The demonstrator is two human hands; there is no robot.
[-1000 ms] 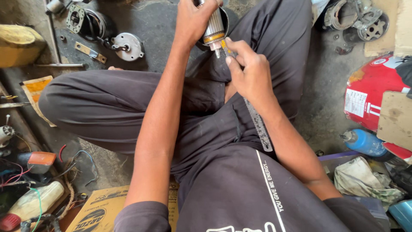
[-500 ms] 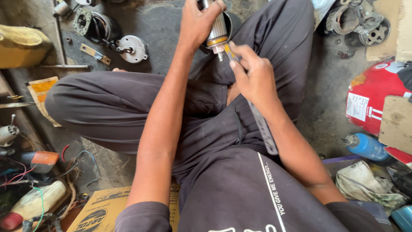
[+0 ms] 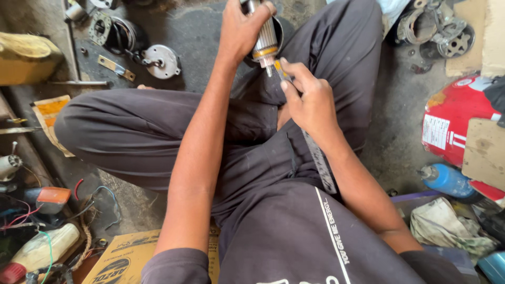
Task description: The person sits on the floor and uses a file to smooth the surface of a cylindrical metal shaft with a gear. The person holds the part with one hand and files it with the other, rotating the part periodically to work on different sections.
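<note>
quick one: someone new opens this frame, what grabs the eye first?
Top centre, the left hand grips a ribbed metal motor armature upright over the crossed legs, while the right hand presses a thin flat blade against its lower end. Next comes the red cylinder lying at the right edge, with a blue bottle just below it. Round motor housings sit on the floor at upper left.

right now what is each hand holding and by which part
Left hand grips the motor armature around its ribbed core. Right hand pinches a hacksaw blade near its tip.
</note>
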